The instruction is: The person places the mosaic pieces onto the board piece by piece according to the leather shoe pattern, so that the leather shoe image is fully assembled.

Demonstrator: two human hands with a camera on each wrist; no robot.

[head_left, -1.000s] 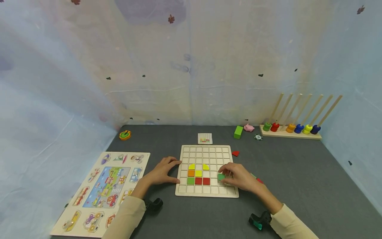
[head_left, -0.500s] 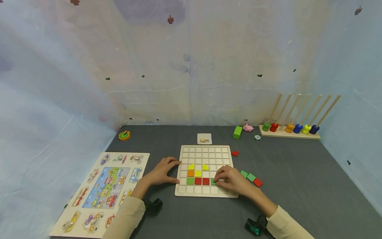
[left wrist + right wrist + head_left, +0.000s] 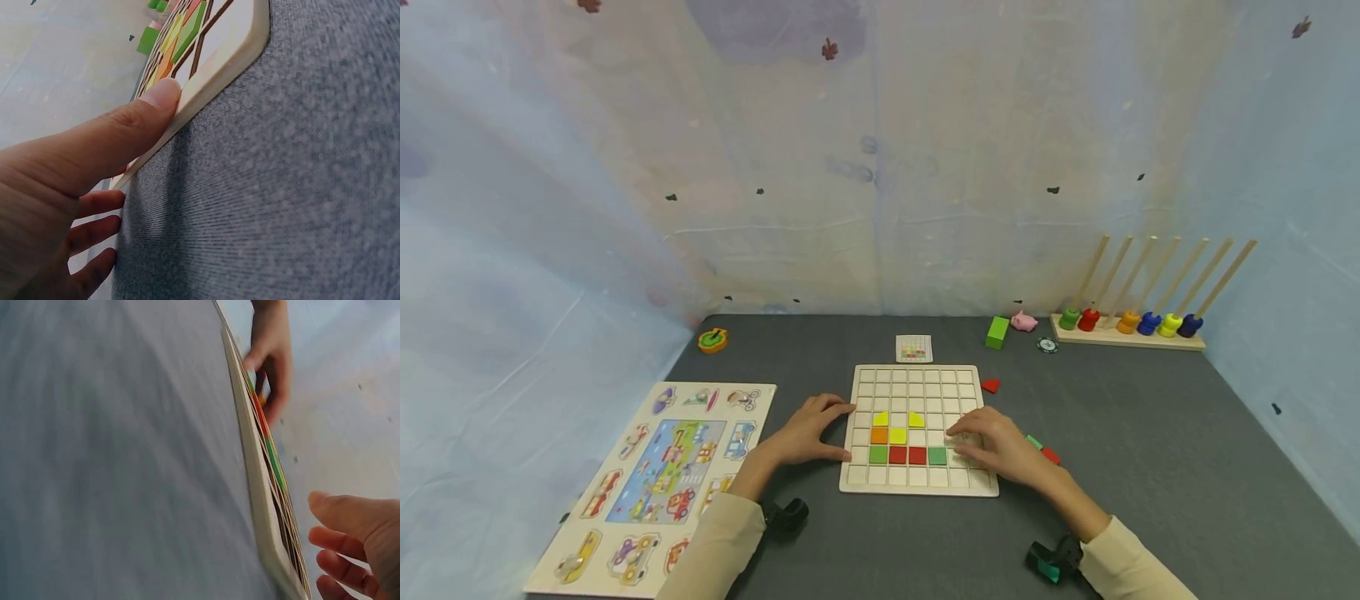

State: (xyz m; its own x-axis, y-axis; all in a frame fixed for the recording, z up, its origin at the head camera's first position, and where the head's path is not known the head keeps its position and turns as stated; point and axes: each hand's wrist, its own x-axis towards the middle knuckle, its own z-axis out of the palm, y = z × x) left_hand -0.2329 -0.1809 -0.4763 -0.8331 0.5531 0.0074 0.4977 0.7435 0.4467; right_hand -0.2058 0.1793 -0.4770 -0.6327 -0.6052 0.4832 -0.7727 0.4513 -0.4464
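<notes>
A wooden grid board (image 3: 887,487) lies in front of me with coloured tiles set in its cells. Its row nearest me holds a green tile (image 3: 878,454), two red tiles (image 3: 907,455) and another green tile (image 3: 937,456); orange and yellow tiles sit behind. My left hand (image 3: 808,429) rests against the board's left edge, its thumb (image 3: 140,115) touching the rim in the left wrist view. Over the right part of the board hovers my right hand (image 3: 996,446), fingers apart and holding nothing. The right wrist view also shows this hand (image 3: 350,537) off the board's surface.
Right of the board lie a red triangle (image 3: 991,386) and loose tiles (image 3: 1051,456), partly hidden by my right hand. A pattern card (image 3: 913,348) sits behind it. A picture puzzle (image 3: 752,425) lies left; a peg counter (image 3: 1127,336), green block (image 3: 997,332) and pink pig (image 3: 1024,322) stand at the back.
My right hand has carried a green tile left into the cell beside the red ones, let go of it, and drawn back to the right. The left hand has stayed put.
</notes>
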